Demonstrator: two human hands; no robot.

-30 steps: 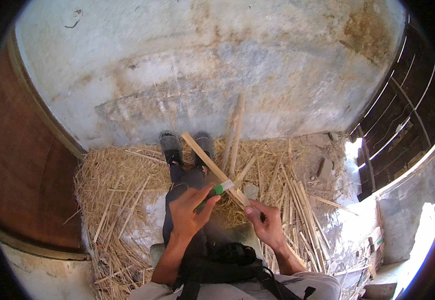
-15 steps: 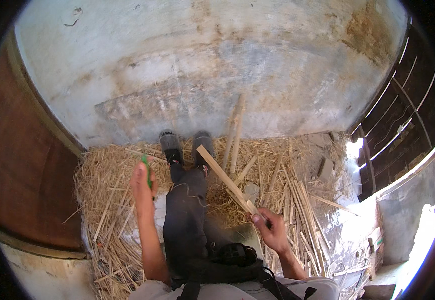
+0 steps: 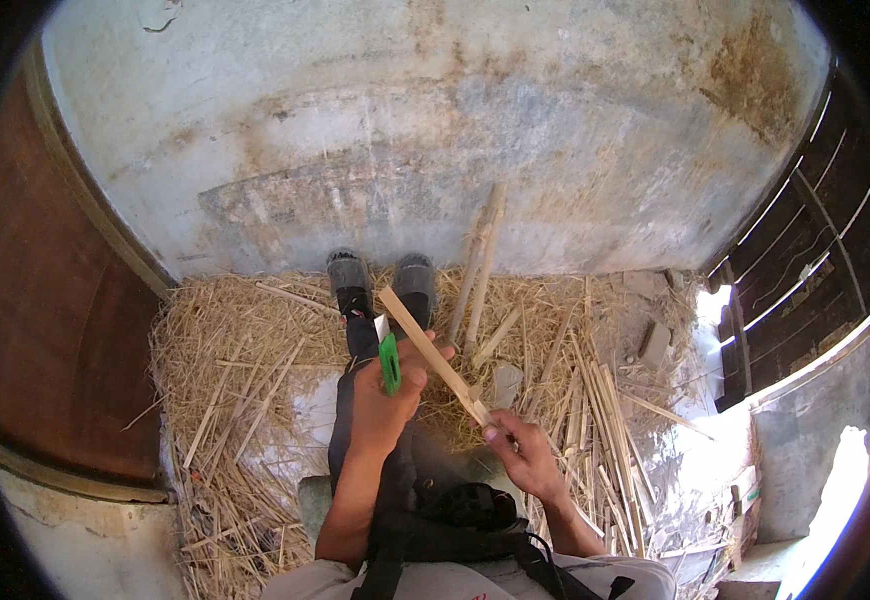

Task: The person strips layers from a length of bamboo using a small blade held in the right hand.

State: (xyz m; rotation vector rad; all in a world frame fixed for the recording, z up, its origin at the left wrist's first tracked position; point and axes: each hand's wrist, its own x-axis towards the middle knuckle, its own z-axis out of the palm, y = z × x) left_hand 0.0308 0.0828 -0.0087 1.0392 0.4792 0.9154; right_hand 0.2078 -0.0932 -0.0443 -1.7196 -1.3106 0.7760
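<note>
My left hand (image 3: 380, 405) is closed round a green utility knife (image 3: 389, 364), its pale blade pointing away from me. The fingers of that hand reach behind a flat wooden strip (image 3: 427, 348), bamboo by its look; whether they touch it I cannot tell. My right hand (image 3: 527, 455) grips the near end of the strip, which slants up and left over my legs. Close to the right hand, the strip has a notched or split spot. The blade stands just left of the strip's far end, apart from it.
Straw-like shavings (image 3: 245, 320) cover much of the floor. Long strips (image 3: 610, 440) lie in a pile at the right, and two poles (image 3: 485, 265) lean on the stained wall (image 3: 375, 130). A brick-like block (image 3: 655, 343) lies farther right. My shoes (image 3: 414, 280) stand near the wall.
My left hand has swung right with the knife, from beside my leg to the strip. My right hand and the strip have shifted slightly left.
</note>
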